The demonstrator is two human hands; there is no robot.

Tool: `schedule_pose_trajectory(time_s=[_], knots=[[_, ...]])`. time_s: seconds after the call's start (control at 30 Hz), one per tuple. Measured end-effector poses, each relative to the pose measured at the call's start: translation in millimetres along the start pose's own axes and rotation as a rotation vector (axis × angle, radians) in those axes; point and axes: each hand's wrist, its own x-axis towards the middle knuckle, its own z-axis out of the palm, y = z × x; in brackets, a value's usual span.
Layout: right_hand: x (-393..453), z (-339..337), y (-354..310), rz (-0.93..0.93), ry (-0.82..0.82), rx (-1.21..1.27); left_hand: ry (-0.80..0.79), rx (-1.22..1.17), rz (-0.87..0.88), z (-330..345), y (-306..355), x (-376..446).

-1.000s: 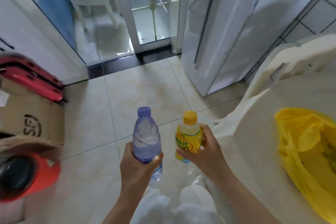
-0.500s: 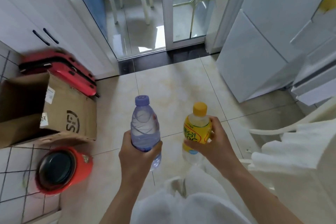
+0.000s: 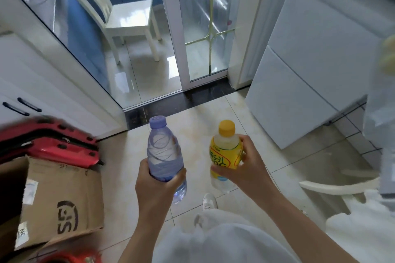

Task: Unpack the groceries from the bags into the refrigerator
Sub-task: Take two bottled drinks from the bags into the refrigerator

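Fingers of the left hand [image 3: 157, 186] wrap a clear purple-capped plastic water bottle [image 3: 163, 151]. The right hand [image 3: 245, 168] grips a yellow-labelled, yellow-capped drink bottle [image 3: 225, 151] just right of it, both upright.

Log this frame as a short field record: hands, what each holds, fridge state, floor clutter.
left hand: left hand grips the clear water bottle, purple cap up
right hand: right hand grips the yellow-label drink bottle, yellow cap up
bottles: both upright, apart, held over the tiled floor
refrigerator: white refrigerator ahead on the right, visible doors closed
floor clutter: cardboard box at left, red suitcase behind it
beyond: glass door, white chair past it
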Motion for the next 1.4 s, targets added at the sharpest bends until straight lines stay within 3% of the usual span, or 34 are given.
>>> schedule_pose_trajectory(time_s=[0.33, 0.83, 1.13, 1.4], knots=[[131, -21, -42, -0.009, 0.199, 0.043, -0.164, -0.082, 0.014, 71, 53, 152], [316, -67, -98, 0.095, 0.764, 0.156, -0.75, 0.0, 0.314, 218, 171, 383], [337, -118, -101, 0.143, 1.05, 0.272, -1.022, 0.026, 0.473, 324, 230, 404], [345, -215, -95, 0.162, 1.214, 0.248, -1.13, -0.055, 0.527, 428, 297, 371]])
